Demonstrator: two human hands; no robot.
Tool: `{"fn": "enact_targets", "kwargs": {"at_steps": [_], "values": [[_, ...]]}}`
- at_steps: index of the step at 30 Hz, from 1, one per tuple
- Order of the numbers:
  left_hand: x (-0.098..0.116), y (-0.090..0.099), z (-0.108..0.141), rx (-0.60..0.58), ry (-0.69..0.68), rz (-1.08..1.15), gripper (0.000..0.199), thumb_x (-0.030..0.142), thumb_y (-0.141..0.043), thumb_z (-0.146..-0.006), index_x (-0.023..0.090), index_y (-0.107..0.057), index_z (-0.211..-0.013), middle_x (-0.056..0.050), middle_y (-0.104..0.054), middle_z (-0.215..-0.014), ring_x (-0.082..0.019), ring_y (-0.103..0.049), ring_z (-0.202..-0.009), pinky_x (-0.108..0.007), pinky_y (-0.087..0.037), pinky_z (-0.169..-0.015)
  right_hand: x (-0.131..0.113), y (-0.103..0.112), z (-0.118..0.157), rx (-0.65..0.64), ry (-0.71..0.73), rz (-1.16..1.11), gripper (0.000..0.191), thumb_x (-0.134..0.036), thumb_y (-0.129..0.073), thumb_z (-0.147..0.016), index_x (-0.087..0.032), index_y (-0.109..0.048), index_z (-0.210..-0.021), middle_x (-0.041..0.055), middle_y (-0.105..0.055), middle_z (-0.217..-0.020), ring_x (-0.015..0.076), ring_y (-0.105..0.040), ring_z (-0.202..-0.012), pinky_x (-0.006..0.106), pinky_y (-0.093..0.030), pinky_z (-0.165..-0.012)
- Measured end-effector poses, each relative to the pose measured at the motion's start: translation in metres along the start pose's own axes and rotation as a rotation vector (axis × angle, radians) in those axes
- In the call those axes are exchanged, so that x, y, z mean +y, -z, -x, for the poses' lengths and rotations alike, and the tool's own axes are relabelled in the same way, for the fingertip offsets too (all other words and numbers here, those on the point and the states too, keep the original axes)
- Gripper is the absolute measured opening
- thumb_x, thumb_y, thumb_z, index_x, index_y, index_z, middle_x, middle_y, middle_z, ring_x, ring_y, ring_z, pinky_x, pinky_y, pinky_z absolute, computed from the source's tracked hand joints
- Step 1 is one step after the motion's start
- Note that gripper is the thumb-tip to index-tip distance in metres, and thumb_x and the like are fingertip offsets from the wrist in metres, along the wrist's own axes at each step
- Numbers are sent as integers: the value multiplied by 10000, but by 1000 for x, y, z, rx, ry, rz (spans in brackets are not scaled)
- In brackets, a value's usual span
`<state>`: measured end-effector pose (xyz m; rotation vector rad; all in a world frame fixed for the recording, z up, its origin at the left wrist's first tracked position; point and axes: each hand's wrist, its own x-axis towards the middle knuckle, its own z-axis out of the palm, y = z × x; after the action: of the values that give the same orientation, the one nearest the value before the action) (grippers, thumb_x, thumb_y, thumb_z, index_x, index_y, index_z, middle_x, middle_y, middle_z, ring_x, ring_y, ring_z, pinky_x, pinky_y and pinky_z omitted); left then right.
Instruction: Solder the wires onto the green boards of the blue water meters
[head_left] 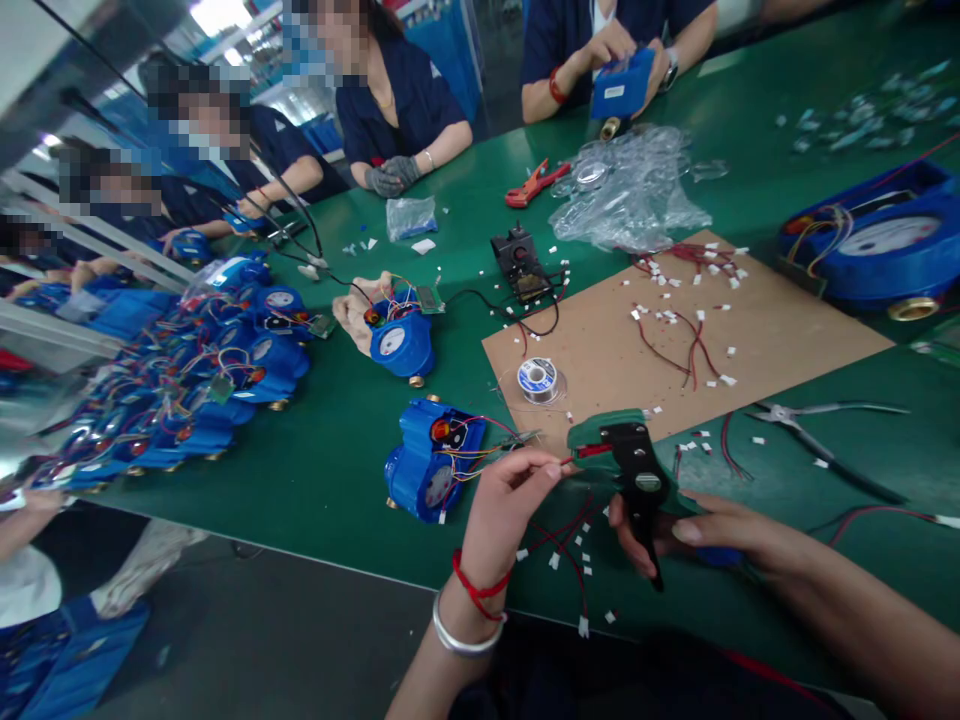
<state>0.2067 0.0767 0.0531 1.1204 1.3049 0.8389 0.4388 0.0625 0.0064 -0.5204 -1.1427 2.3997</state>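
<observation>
My left hand (pixel 517 490) pinches a thin red wire (pixel 568 461) between thumb and fingertips. The wire's end runs into the jaws of a green and black wire stripper (pixel 634 450). Wrapped round the stripper's handles is my right hand (pixel 675 530), its fingers closed. Just left of my left hand lies a blue water meter (pixel 429 465), its housing open and coloured wires coming out. Below the stripper, short red and black wires with white connectors (pixel 577 560) lie scattered on the green table (pixel 330 470).
A cardboard sheet (pixel 600 340) bears a solder spool (pixel 538 381) and more wires. Cutting pliers (pixel 810 430) lie at right, red pliers (pixel 536 184) farther back. Many blue meters (pixel 225 370) are heaped at left. Co-workers sit across the table; one holds a blue meter (pixel 622 85).
</observation>
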Motion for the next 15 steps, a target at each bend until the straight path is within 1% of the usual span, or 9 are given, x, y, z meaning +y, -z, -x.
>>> {"fn": "enact_targets", "kwargs": {"at_steps": [4, 11, 15], "values": [[2, 3, -3, -19, 28, 17, 115, 287, -641, -789, 180, -678, -765, 9, -643, -759, -102, -517, -683, -234, -393, -672, 0, -1, -4, -44, -9, -20, 428, -402, -526, -826, -108, -525, -1138, 85, -612, -848, 190, -569, -797, 335, -422, -742], [4, 9, -6, -108, 58, 46, 114, 277, -640, -791, 176, -671, -748, 18, -602, -721, -99, -486, -669, -244, -373, -684, 12, 0, -7, -81, -16, -126, 402, -405, -526, -839, -82, -529, -1078, 75, -589, -778, 169, -566, -709, 315, -443, -662], [3, 11, -6, -128, 62, 78, 122, 276, -639, -794, 171, -659, -736, 22, -578, -705, -96, -472, -670, -241, -363, -688, 17, -3, -8, -57, -18, -156, 356, -407, -527, -838, -91, -542, -1000, 54, -568, -727, 147, -539, -643, 295, -429, -624]]}}
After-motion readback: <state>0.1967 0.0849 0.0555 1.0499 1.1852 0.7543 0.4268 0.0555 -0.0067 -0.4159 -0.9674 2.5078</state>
